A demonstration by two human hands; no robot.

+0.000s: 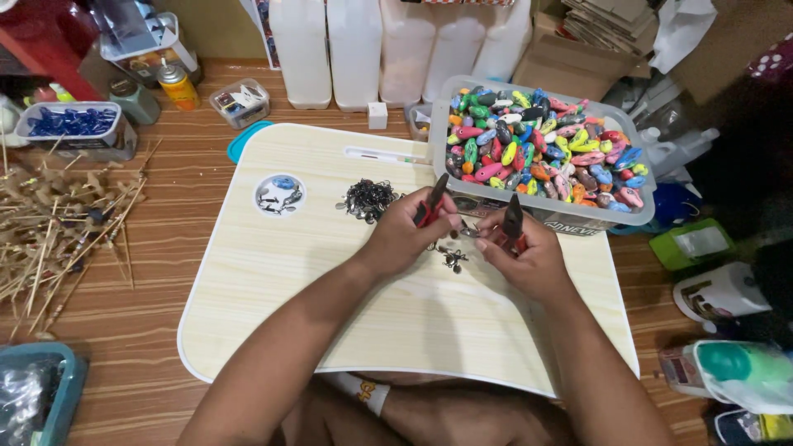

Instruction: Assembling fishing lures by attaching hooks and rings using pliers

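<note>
Big pale lap tray (273, 272) fills the middle; at its far right corner sits a clear tub of coloured lures (541, 149). Over the tray's centre, left hand (406, 231) clenched round red-handled pliers (433, 201), long axis tilting up and away, tip end hidden; right hand (529, 252) gripping a second pair (512, 223), likewise upright. Small metal piece (469, 231) between them; dark swivel pile (368, 199) just left.

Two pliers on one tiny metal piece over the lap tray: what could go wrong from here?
1. The small metal piece is gripped only between the pliers of the left hand and right hand; it could slip and spring away.
2. The loose hardware pile lies close to the left hand; a nudge might scatter it.
3. The heaped bin of colourful lures overhangs the tray; an elbow bump might spill it.
</note>
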